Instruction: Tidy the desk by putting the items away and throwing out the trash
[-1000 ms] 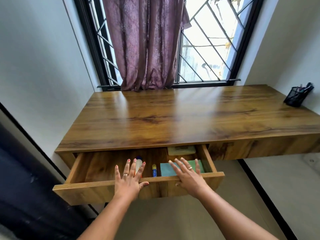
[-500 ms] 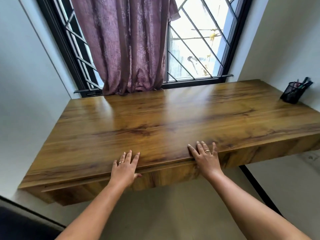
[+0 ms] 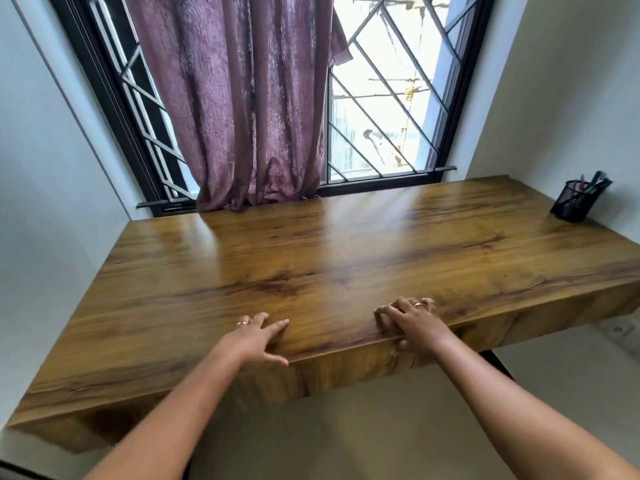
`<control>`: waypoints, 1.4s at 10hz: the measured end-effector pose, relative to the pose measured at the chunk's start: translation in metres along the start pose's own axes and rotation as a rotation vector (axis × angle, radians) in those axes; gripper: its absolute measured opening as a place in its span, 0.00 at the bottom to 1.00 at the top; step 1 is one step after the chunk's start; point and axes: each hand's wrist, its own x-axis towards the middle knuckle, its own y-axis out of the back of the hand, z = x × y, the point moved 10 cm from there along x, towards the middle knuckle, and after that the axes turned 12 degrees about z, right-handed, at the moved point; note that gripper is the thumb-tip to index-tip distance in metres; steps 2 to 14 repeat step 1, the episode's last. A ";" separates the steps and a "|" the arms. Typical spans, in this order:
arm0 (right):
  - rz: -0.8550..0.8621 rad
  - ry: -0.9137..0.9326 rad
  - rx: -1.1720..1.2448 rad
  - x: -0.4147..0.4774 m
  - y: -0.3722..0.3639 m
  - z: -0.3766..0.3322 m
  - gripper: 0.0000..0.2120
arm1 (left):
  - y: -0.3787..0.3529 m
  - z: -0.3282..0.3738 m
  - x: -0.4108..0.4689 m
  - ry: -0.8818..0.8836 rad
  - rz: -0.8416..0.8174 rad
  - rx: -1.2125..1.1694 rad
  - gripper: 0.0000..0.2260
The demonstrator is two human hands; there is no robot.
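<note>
From the head view, we see the desk (image 3: 346,244) running from the near edge to the window (image 3: 381,109), where a curtain (image 3: 242,98) hangs at the far left. Our left hand (image 3: 258,337) lies flat on the near edge, fingers spread, thumb over the lip, holding nothing. Our right hand (image 3: 414,323) rests just right of it, fingers bent onto the top and thumb against the front panel (image 3: 346,372); it holds nothing either. The panel sits flush under the edge. A pen holder (image 3: 576,202) stands at the far right. We judge the tidying close to done. Next we would lift both hands away and look round for any trash out of sight.
</note>
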 end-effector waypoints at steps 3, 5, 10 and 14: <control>-0.084 -0.010 0.055 0.007 0.016 0.034 0.48 | 0.054 -0.020 0.036 0.036 0.102 -0.051 0.37; -0.084 -0.010 0.055 0.007 0.016 0.034 0.48 | 0.054 -0.020 0.036 0.036 0.102 -0.051 0.37; -0.084 -0.010 0.055 0.007 0.016 0.034 0.48 | 0.054 -0.020 0.036 0.036 0.102 -0.051 0.37; -0.084 -0.010 0.055 0.007 0.016 0.034 0.48 | 0.054 -0.020 0.036 0.036 0.102 -0.051 0.37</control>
